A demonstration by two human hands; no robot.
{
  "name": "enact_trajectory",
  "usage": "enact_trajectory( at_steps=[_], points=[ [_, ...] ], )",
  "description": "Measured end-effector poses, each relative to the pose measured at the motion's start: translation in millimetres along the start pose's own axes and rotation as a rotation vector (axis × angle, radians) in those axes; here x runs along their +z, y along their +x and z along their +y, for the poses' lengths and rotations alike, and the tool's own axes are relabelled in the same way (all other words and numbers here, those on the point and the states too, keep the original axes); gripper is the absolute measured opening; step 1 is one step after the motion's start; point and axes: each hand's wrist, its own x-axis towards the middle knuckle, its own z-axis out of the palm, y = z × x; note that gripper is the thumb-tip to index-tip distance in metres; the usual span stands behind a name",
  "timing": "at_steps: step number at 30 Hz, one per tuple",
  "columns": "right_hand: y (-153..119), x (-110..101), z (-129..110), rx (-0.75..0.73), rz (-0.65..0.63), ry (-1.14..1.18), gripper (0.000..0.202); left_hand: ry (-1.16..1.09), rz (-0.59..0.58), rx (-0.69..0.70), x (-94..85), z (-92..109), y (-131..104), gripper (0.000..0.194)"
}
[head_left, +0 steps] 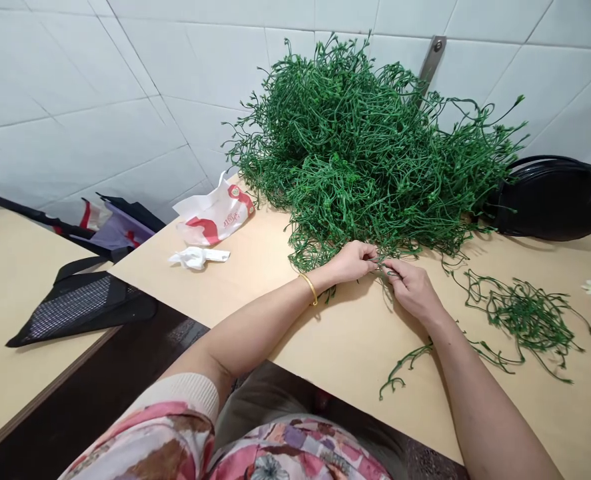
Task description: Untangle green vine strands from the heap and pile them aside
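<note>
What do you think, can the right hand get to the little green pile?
Probably yes: the right hand is near the little green pile, with mostly bare tabletop between them, though it seems to be pinching thin stems.

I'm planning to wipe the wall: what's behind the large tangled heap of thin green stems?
White wall tiles and a slanted grey metal strip show behind the heap. The strip's lower end is covered; anything else behind is hidden.

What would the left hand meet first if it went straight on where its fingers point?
Most likely the right hand, just ahead of the left hand, with thin green stems in the small gap; depth there is hard to judge.
</note>
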Motion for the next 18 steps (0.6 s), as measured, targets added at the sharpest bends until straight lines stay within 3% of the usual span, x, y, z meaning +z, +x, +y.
enact_trajectory(
  at_steps=[7, 14, 18],
  points=[
    [-0.1, -5.8, 2.2, 0.125, -0.031, 0.264, 0.021, -0.188, -0.066, -0.053, -6.5, 15.3, -6.1, 0.012],
    [6.5, 0.4, -5.8, 0.148, 0.158, 0.271, 0.024, -0.538, -0.104, -0.164, -5.2, 24.2, -9.2, 0.019],
    [13.2, 4.4, -6.3, 0.19, 0.183, 0.4, 0.03, -0.633, -0.115, -0.206, -6.2, 26.9, -9.4, 0.021]
  ],
)
